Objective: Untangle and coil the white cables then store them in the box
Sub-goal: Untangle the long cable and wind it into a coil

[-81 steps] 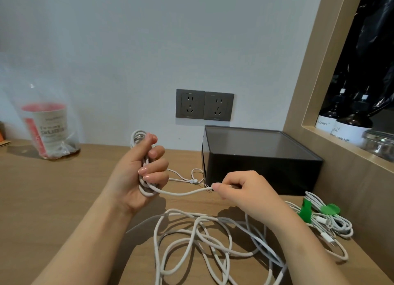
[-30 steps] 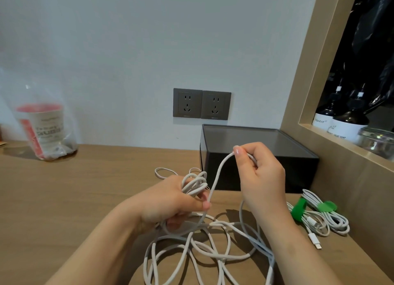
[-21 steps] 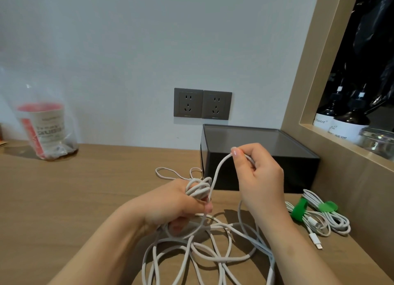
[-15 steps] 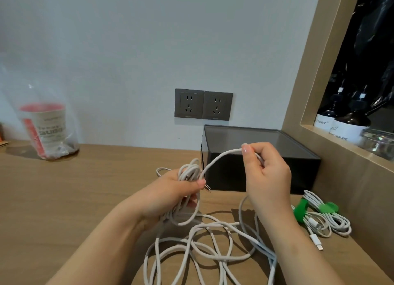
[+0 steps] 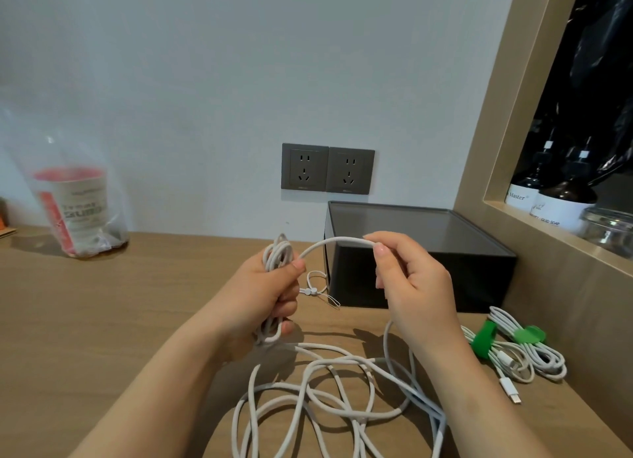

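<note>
The left hand is wrapped round the coil, fingers curled about its middle and thumb pressing on top. The coil's long axis runs roughly upright through the fist, with loops showing above the thumb and below the little finger.

The right hand pinches the strand between thumb and forefinger. That strand arcs from the left thumb up and across to the right fingertips, so the free length lies to the right of the coil grip and at about its height.

Below the right palm the cable drops to the slack, which sprawls in crossing loops on the desk beneath and toward the person from both hands.

The next wrap turns on this: the strand leaves the coil at its top end, so the right hand, the only one free to travel, would have to carry it down along the coil's length and under the fist to lay one more loop. The slack looks crossed over itself (it may snag as it feeds up).

The box stands just beyond the right hand; whether its top is open I cannot tell. Two tied bundles lie to the right of that hand, outside the box.
</note>
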